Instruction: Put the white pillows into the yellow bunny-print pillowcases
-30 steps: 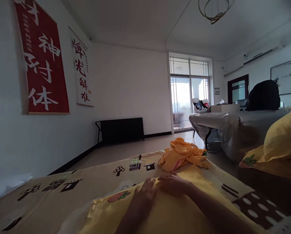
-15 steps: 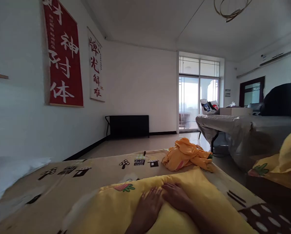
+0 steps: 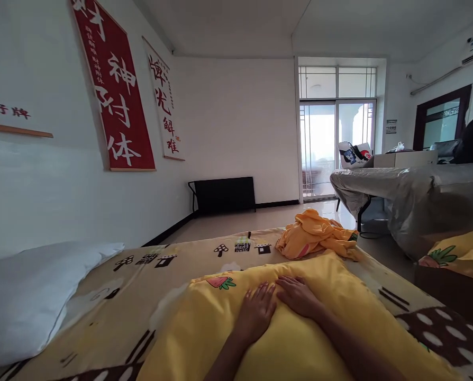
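Note:
A large yellow pillow or cushion (image 3: pixel 292 338) with a printed strawberry lies on the patterned bed sheet (image 3: pixel 141 286). My left hand (image 3: pixel 255 312) rests flat on its upper middle, fingers extended and holding nothing. Just to the right, my right hand (image 3: pixel 298 296) also lies flat on the yellow fabric, its fingers pointing left and close to those of the left. Beyond the pillow, a crumpled orange cloth (image 3: pixel 314 235) sits at the far edge of the bed.
A white pillow (image 3: pixel 34 291) lies at the left. More yellow fabric (image 3: pixel 443 254) rests on a dark box at the right. Behind stand a plastic-covered table (image 3: pixel 451 196) and a black folded panel (image 3: pixel 225 194) by the wall.
The view has shifted left and down, so more of the white pillow shows. Both hands remain on the yellow pillow in nearly the same places.

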Demonstrator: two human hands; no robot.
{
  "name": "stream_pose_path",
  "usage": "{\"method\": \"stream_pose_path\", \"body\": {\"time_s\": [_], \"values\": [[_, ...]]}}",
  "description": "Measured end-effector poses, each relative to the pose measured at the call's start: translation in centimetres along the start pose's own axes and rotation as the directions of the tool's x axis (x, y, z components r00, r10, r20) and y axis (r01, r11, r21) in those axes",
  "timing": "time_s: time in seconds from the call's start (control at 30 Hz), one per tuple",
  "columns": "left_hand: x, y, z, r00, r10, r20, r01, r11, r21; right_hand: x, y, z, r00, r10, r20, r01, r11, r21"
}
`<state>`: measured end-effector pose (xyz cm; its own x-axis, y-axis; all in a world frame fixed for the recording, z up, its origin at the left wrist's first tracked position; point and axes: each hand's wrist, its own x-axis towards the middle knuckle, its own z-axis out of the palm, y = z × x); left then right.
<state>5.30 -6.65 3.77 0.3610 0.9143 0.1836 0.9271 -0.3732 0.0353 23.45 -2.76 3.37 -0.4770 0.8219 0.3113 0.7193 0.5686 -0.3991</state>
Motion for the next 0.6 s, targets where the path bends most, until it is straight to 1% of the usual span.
{"method": "stream_pose_path", "body": {"time_s": [0.17, 0.3, 0.37, 0.4, 0.43, 0.5, 0.57, 0.6], "values": [[0.1, 0.0, 0.1, 0.999, -0.032, 0.036, 0.033, 0.999, -0.037, -0.3, -0.3, -0.4, 1.000, 0.000, -0.024, 0.001, 1.000, 0.027], [0.4, 0.7, -0.5, 0.994, -0.101, 0.046, 0.103, 0.994, -0.041, -0.7, -0.4, -0.5, 0.994, 0.023, -0.105, -0.022, 1.000, 0.014], [0.3, 0.7, -0.8, 0.988, -0.154, 0.030, 0.154, 0.988, -0.028, -1.2, 0.2, -0.8, 0.989, 0.049, -0.142, -0.051, 0.999, -0.009], [0.0, 0.2, -0.9, 0.981, -0.192, 0.017, 0.193, 0.981, -0.026, -1.6, 0.9, -1.0, 0.986, 0.072, -0.148, -0.078, 0.996, -0.032], [-0.5, -0.5, -0.9, 0.972, -0.235, 0.003, 0.235, 0.972, -0.027, -2.2, 1.8, -1.3, 0.984, 0.107, -0.144, -0.118, 0.991, -0.070], [-2.2, -3.2, -0.7, 0.947, -0.321, -0.027, 0.321, 0.947, -0.027, -3.9, 4.4, -2.3, 0.971, 0.203, -0.126, -0.223, 0.960, -0.169], [-4.6, -7.0, 0.0, 0.924, -0.378, -0.056, 0.380, 0.925, 0.013, -6.4, 7.5, -3.6, 0.948, 0.299, -0.110, -0.318, 0.914, -0.252], [-6.0, -9.0, 0.4, 0.908, -0.417, -0.043, 0.419, 0.906, 0.052, -7.9, 9.0, -4.4, 0.937, 0.335, -0.102, -0.351, 0.895, -0.277]]}}
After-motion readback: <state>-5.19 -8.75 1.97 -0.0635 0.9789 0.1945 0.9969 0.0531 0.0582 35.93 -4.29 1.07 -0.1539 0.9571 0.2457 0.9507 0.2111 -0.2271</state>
